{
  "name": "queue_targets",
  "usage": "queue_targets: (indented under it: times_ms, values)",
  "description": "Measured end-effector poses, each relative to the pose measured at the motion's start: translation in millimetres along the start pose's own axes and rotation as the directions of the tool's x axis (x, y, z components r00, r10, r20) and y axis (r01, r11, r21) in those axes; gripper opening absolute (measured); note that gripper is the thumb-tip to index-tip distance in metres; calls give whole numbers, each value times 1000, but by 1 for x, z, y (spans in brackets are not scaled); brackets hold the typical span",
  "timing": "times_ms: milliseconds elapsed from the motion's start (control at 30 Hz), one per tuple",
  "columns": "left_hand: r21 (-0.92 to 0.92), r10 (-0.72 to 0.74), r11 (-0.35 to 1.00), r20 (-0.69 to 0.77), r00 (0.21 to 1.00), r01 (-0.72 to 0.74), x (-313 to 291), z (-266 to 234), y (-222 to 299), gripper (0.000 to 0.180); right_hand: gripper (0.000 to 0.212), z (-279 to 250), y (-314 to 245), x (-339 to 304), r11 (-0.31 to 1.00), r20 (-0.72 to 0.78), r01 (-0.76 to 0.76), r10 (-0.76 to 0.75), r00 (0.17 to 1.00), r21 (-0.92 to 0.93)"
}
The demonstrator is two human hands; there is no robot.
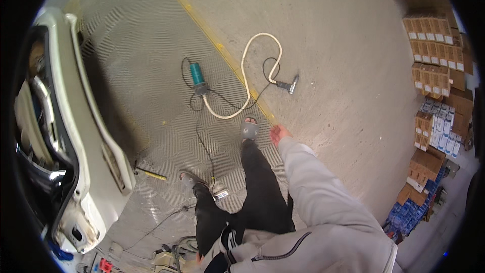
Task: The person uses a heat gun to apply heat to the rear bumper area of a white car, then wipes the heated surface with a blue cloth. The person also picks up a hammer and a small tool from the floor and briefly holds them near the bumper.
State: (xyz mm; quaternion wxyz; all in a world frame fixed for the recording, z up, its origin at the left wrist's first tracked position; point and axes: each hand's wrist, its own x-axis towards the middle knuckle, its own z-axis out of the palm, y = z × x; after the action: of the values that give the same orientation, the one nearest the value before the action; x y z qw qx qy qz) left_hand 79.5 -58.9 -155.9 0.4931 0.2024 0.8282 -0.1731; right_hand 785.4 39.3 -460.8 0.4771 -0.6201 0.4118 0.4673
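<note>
My right hand hangs over the floor in front of my right foot, its fingers loosely curled and apart, with nothing visible in them. Only a small patch of skin that may be my left hand shows by my body at the lower edge; its fingers cannot be made out. Ahead on the floor lies a teal cylindrical motor unit with a grey end. A cream hose loops from it to a black handpiece with a metal nozzle. A thin black cable runs alongside. Neither hand touches these.
A pale car body fills the left side. Near it lies a yellow-handled tool. A white power strip and cords lie between my feet. A yellow line crosses the floor. Stacked cardboard boxes line the right.
</note>
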Motion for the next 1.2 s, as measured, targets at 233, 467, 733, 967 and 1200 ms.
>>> queue_targets:
  times_ms: [233, 467, 733, 967, 1200]
  values:
    - [-213, -296, 942, -171, 940, 258, 9, 31, 48, 68, 29, 49, -53, 216, 978, -100, 207, -203, 974, 33]
    - [-413, -538, 818, -302, 787, 401, -5, -14, 28, 72, 40, 71, -109, 351, 943, -212, 326, -307, 928, 62]
    - [-727, -806, 543, -309, 505, 421, -90, -39, 8, 77, 37, 63, -171, 438, 949, -156, 309, -314, 937, -53]
    - [-188, 106, 965, -362, 926, -184, 151, -11, 61, 20, 41, 0, -232, 487, 885, -166, 409, -379, 910, 223]
    - [-130, 153, 972, -295, 943, -198, 515, -40, 80, 27, 42, -39, -240, 380, 775, -95, 623, -631, 770, -104]
